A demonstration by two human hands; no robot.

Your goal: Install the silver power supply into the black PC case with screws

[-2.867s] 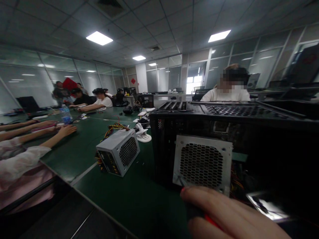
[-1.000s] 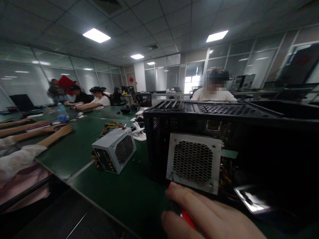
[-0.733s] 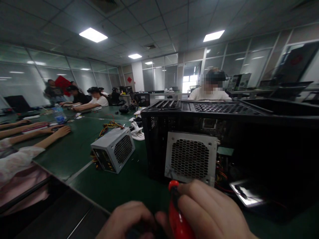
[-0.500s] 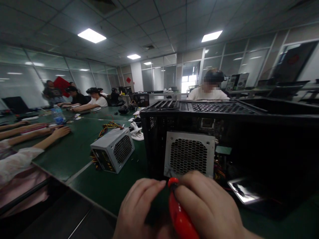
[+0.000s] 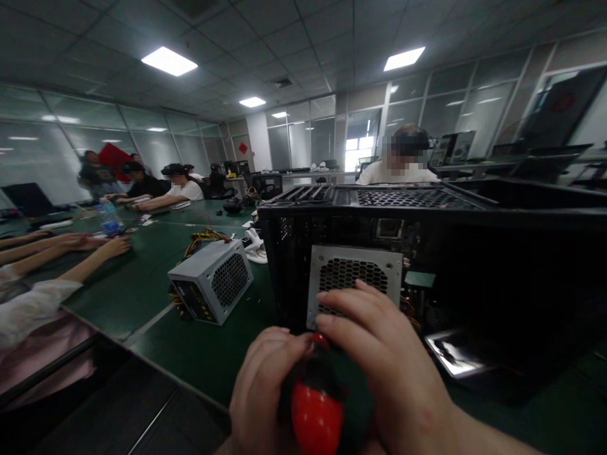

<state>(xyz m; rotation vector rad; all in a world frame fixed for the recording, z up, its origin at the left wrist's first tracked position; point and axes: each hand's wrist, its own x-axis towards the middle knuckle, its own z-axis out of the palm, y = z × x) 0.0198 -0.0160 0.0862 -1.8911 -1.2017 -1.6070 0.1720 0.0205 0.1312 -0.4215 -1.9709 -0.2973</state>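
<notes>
A red and black handled tool [image 5: 317,411], like a screwdriver, points away from me between my hands. My left hand [image 5: 265,385] has its fingers closed at the tool's red front end. My right hand [image 5: 393,354] is beside the tool, its fingers raised and apart in front of a grey power supply [image 5: 351,259] with a honeycomb grille. That power supply sits in the open black computer case [image 5: 294,253]. A second grey power supply [image 5: 213,278] with coloured cables lies on the green table [image 5: 199,360], left of the case.
A white object [image 5: 256,245] lies behind the second power supply. A shiny flat item [image 5: 455,354] is at the case's lower right. People sit at the left and behind the case; a water bottle [image 5: 109,218] stands near their hands.
My right hand has let go of the red tool and opened, its fingers rising over the grille. The tool now stands nearer my left hand. The view has shifted slightly.
</notes>
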